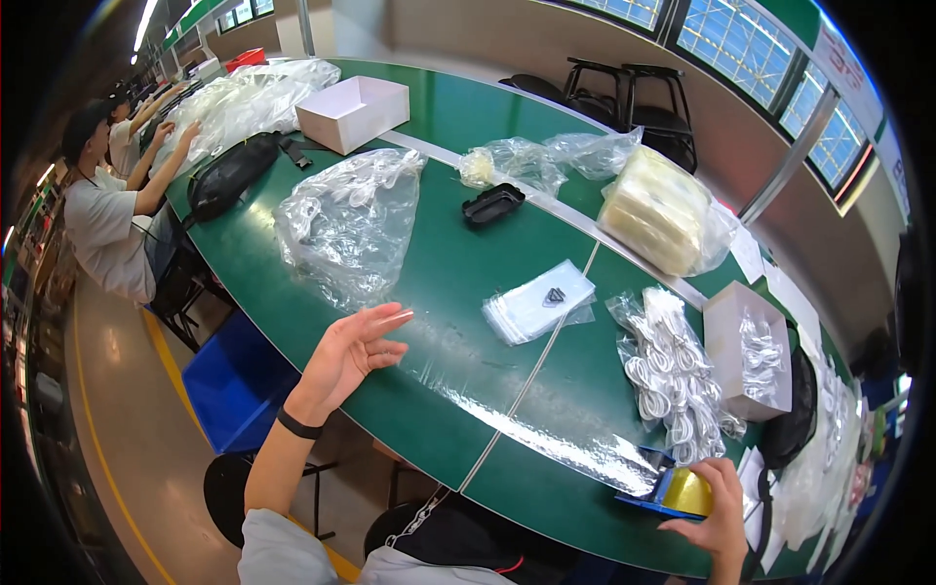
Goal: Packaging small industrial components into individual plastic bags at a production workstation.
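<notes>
My left hand (353, 357) is raised over the near edge of the green table, fingers spread, holding nothing visible. Just beyond it lies a clear plastic bag (343, 255) with smaller clear pieces inside. At the near right, my right hand (717, 509) curves around the end of a blue holder with a yellow part (685, 492); thumb and fingers are apart, and I cannot tell if they touch it. Beyond the holder is a heap of bundled white cables (665, 375). A stack of clear flat bags (539, 300) with a small dark piece on top lies mid-table.
A black tray (493, 205) and a wrapped cream-coloured stack (655, 210) lie farther back. One white box (353, 112) stands at the far left, another box (749, 351) with small bags at the right. A blue bin (234, 385) stands below the table; a co-worker (117, 214) sits left.
</notes>
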A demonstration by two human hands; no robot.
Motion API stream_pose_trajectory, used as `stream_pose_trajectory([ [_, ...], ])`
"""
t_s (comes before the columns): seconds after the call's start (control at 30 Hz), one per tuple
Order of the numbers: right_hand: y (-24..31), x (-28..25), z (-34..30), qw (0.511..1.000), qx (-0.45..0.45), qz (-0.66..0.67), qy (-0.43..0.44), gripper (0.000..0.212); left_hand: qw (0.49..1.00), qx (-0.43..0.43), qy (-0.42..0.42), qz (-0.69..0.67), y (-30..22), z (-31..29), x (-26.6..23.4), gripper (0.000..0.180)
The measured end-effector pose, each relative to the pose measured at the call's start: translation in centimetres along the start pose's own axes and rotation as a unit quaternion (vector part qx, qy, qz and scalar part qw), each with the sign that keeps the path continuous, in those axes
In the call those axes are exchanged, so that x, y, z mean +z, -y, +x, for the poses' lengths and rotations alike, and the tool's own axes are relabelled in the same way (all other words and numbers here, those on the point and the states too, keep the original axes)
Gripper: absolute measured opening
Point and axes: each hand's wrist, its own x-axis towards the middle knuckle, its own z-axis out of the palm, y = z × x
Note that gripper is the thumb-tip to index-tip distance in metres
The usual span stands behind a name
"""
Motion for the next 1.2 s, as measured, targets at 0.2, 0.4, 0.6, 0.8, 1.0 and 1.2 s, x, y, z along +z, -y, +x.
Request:
stream_pose_trajectory([
  [0.2, -0.2, -0.2, 0.0, 0.999, 0.025, 0.034, 0.026, 0.079, 0.998, -0.014, -0.018, -0.055, 0.3, 0.2, 0.6, 0.053],
  [0.4, 0.0, -0.8, 0.1, 0.998, 0.022, 0.050, 0.030, 0.075, 0.991, -0.011, 0.007, -0.136, 1.4, 0.7, 0.5, 0.058],
  [0.6, -0.5, -1.6, 0.5, 0.996, 0.022, 0.084, 0.033, 0.069, 0.996, 0.014, 0.021, -0.091, 1.2, 0.5, 2.1, 0.056],
  [0.8, 0.2, -2.5, 1.7, 0.995, 0.044, 0.084, 0.043, 0.066, 0.997, 0.059, 0.037, -0.015, 0.9, 0.1, 2.0, 0.056],
  [1.0, 0.8, -3.3, 4.2, 0.997, -0.013, 0.053, 0.047, 0.063, 0.996, 0.068, 0.051, 0.023, 0.1, -0.1, 2.3, 0.068],
  [1.2, 5.8, -3.1, 12.3, 0.985, -0.170, 0.019, 0.033, 0.044, 0.989, 0.015, 0.129, -0.065, 0.9, 0.6, 1.6, 0.101],
])
